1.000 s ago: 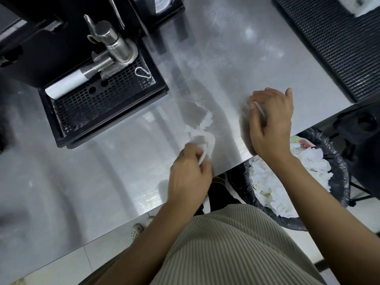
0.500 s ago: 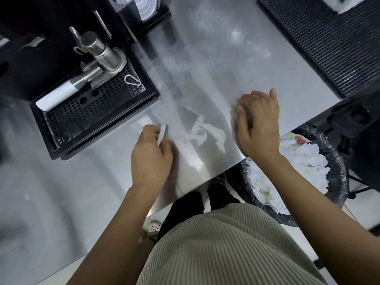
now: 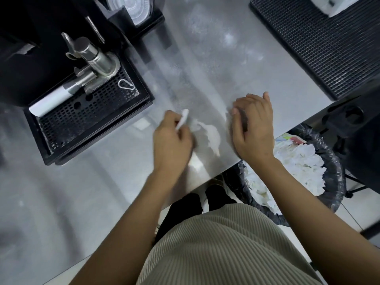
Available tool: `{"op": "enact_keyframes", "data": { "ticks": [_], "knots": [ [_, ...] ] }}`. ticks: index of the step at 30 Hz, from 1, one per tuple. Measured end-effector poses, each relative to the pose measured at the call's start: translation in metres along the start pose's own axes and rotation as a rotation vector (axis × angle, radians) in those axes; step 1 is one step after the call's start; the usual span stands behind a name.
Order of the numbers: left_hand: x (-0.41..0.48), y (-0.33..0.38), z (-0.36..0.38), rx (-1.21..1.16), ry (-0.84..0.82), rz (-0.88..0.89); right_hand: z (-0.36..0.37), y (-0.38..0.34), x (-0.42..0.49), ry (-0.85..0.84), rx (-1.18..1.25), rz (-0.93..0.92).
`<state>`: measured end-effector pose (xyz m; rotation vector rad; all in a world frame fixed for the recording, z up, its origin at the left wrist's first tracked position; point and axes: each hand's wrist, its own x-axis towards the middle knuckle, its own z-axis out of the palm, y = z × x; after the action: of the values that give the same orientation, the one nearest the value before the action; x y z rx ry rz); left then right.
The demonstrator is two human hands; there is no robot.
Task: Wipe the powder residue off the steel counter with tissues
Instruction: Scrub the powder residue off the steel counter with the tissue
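Powder residue [image 3: 211,134]: lying as a white smear on the steel bench [image 3: 236,64], between both hands, near the 5 o'clock edge.
Tissue [image 3: 183,119]: sticking out white from the left hand's grip, at 9 o'clock of the smear.
Left hand [image 3: 171,145]: curling closed around the tissue, blurred.
Right hand [image 3: 254,128]: pressing knuckles-up on the bench at 3 o'clock of the smear; whether its grip is holding anything, cannot tell.
Bin [image 3: 333,173]: sitting below the bench edge at 4 o'clock, holding crumpled tissues.
Drip tray [image 3: 90,120]: sitting at 9 o'clock.

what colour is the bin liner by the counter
Black bin liner, holding white tissues; clearest in the head view.
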<state>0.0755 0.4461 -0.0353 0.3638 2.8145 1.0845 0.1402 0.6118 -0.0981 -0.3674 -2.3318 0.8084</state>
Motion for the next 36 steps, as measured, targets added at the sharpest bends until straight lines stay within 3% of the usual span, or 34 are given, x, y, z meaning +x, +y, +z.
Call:
{"op": "enact_keyframes", "data": {
  "ticks": [4,8,11,14,19,21,24,31,33,36],
  "knots": [
    [0.014,-0.026,-0.015,0.127,0.04,-0.127,-0.001,-0.001,0.0,0.012,0.008,-0.004],
    [0.014,-0.01,0.01,0.093,-0.015,-0.013,0.0,-0.001,0.0,0.006,-0.001,-0.004],
    [0.012,0.008,0.026,0.046,-0.156,0.117,0.0,-0.001,0.0,-0.001,-0.008,-0.006],
    [0.016,0.013,0.02,-0.068,-0.316,0.117,-0.001,0.0,0.0,0.0,-0.012,-0.011],
    [0.041,-0.015,-0.015,0.086,-0.026,0.014,-0.001,-0.001,0.0,-0.002,-0.016,-0.003],
    [0.049,-0.024,-0.016,0.15,-0.026,-0.065,-0.001,-0.001,0.0,-0.002,-0.017,-0.005],
    [0.049,-0.019,-0.004,0.141,-0.056,-0.017,-0.001,-0.001,0.0,-0.005,-0.019,-0.012],
    [0.024,0.013,0.008,-0.063,-0.402,0.137,-0.001,0.0,0.001,-0.011,-0.035,-0.018],
    [0.027,0.005,-0.007,-0.01,-0.31,0.165,-0.001,-0.001,0.001,-0.007,-0.04,-0.019],
    [0.029,-0.02,-0.035,0.136,-0.121,0.046,0.0,-0.001,0.001,0.004,-0.044,-0.017]
  ]
}}
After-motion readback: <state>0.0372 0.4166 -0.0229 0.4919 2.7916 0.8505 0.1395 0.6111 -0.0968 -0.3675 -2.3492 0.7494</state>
